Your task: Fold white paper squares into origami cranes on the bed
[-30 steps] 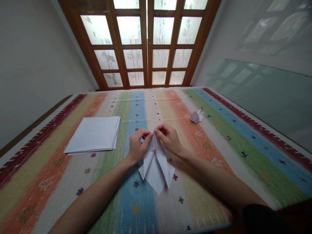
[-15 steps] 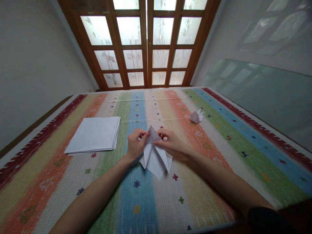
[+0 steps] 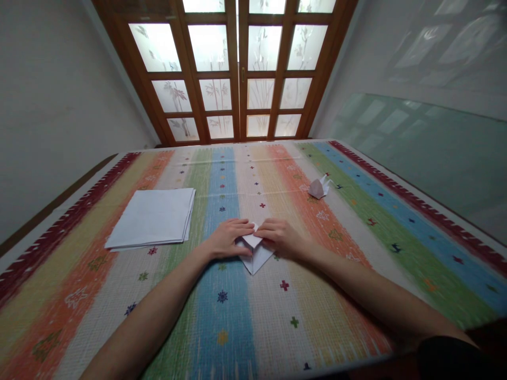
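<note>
A folded piece of white paper (image 3: 259, 258) lies on the striped tablecloth in front of me, one corner pointing toward me and a small flap turned down at its top. On its left side is my left hand (image 3: 228, 238), closed on it with fingers along the upper edge and thumb low on the paper. My right hand (image 3: 284, 238) grips the opposite edge, its fingertips pressed at the crease close to the left fingertips. Both hands cover the paper's sides, and the right thumb is hidden.
To the left lies a stack of white paper sheets (image 3: 152, 216). A small folded paper bird (image 3: 318, 187) sits farther back on the right. The striped tablecloth (image 3: 222, 322) covers the table, which reaches toward wooden glazed doors (image 3: 237, 105). A glass panel (image 3: 420, 142) leans at the right wall.
The paper's raised point has been folded down toward me, and its side flaps no longer stand out. Both hands have lowered and flattened over the paper, fingertips closer together.
</note>
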A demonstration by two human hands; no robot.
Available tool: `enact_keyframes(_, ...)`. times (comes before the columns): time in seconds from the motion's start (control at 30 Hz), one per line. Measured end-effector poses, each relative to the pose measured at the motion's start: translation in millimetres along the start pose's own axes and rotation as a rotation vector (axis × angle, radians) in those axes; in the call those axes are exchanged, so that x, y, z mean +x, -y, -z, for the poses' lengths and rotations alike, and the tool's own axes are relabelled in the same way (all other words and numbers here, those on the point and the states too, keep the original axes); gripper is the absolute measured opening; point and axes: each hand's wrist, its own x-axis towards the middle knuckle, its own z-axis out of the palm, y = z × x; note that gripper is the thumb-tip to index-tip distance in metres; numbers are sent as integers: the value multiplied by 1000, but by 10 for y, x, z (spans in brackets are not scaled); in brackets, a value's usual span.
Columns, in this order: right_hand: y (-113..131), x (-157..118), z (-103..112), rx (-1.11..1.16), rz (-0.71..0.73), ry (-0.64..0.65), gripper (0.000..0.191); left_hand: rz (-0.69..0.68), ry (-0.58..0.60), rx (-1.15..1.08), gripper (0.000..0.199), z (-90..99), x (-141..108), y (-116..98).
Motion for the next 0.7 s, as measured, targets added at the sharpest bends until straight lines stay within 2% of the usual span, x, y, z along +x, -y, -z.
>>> enact_keyframes(0.07,58,-22,-11,-79,47,65,18,-14,47,14,47,13,-19,9)
enact_keyframes(0.17,149,-39,1,-154,58,132,20,-5,54,39,38,15,-37,3)
enact_keyframes(0.33,326,-92,43,-146,90,186,28,53,69,189,40,-28,-40,-45)
enact_keyframes(0.5,593,-202,-42,-89,141,177,38,101,139,313,43,-51,-44,-89)
enact_keyframes(0.6,763,-281,-98,-105,102,157,43,110,144,331,44,-45,-48,-100)
enact_keyframes(0.7,877,-331,-99,-93,134,149,48,104,137,323,45,-32,-51,-101)
